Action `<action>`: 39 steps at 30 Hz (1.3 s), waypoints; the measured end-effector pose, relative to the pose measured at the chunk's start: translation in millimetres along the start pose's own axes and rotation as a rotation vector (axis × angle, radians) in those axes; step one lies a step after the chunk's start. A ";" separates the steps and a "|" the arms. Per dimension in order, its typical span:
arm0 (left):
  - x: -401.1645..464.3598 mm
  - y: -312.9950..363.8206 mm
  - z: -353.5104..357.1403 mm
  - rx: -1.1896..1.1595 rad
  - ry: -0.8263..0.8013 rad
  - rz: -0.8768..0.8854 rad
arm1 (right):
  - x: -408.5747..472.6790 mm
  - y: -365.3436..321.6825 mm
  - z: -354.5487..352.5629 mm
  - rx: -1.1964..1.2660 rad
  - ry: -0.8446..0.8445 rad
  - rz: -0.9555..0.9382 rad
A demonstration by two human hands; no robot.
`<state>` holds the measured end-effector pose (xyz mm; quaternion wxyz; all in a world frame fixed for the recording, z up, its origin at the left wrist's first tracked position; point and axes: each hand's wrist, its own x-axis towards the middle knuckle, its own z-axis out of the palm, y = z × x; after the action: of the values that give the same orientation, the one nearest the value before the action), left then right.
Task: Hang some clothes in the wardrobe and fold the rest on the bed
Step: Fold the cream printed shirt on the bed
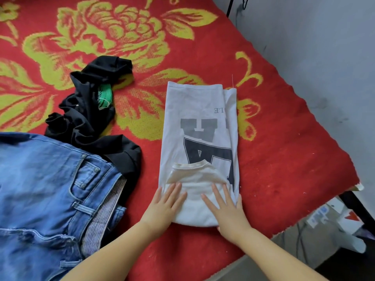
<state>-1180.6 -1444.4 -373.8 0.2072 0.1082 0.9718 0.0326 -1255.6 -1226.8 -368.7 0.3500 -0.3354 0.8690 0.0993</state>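
White cotton T-shirt (199,142) lies on the bed (284,138), folded lengthwise into a narrow strip with its sides turned in. Printed block letters in grey and dark navy face up and read upside down from the head view. Its collar end is nearest the person, and the neck opening shows a cream inner band.

Left hand (164,205) rests flat on the near left corner of the shirt, fingers straight and slightly spread, palm down, gripping nothing. Right hand (227,209) rests flat on the near right part of the shirt, fingers straight, pressing the cloth down; its thumb lies at the shirt's near edge. Neither hand curls round the fabric.

Blue jeans (46,195) lie at the left of the shirt, well apart from it, waistband and striped inner lining turned towards the shirt. Black garment (89,118) lies crumpled beyond the jeans, one ribbed cuff overlapping the jeans' waistband; a green label shows in its folds.

Bed cover is red with a large yellow-green flower pattern. Grey wall (324,47) runs along the bed's right side. Cardboard box (332,218) with printed panels stands on the floor below the bed's near right corner
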 end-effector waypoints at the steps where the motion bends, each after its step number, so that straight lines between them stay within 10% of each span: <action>1: 3.0 0.7 -2.4 0.025 0.022 -0.002 | 4.7 -0.8 -6.5 0.018 -0.015 0.004; 6: -10.6 13.4 -13.9 0.040 -0.231 0.040 | -6.9 -0.8 -33.5 0.098 -0.244 -0.095; 9: -27.5 14.1 -33.5 -0.348 -0.756 0.114 | -28.1 1.8 -55.2 0.218 -0.487 -0.193; 14: -12.2 -20.1 -83.2 -1.005 -0.930 -0.163 | -23.0 36.1 -106.8 0.641 -0.660 -0.193; 18: 26.9 -66.4 -96.7 -1.241 -0.760 -0.435 | 15.9 70.3 -122.5 1.052 -0.374 0.072; 21: 56.4 -82.5 -86.4 -1.267 -0.510 -0.597 | 49.3 70.5 -113.5 0.893 -0.132 0.224; 25: 65.8 -61.0 -56.7 -0.527 -0.047 -0.743 | 50.7 34.2 -86.6 0.460 0.344 0.352; 28: 51.7 -15.1 -36.1 -0.208 0.327 -0.389 | 36.2 -9.3 -61.9 0.117 0.513 0.100; 30: 51.8 7.1 -20.2 -0.204 0.289 -0.196 | 30.3 -19.3 -45.9 0.046 0.458 0.025; 33: 66.5 5.5 -7.8 -0.339 0.098 -0.379 | 35.0 3.8 -31.0 0.141 0.424 0.203; 39: 81.8 -45.2 -31.7 -0.321 0.205 -0.417 | 39.7 44.5 -44.3 0.553 0.516 0.393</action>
<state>-1275.4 -1470.7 -382.2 0.1243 -0.1324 0.9713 0.1536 -1329.7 -1231.6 -365.6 0.1721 -0.0709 0.9695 -0.1598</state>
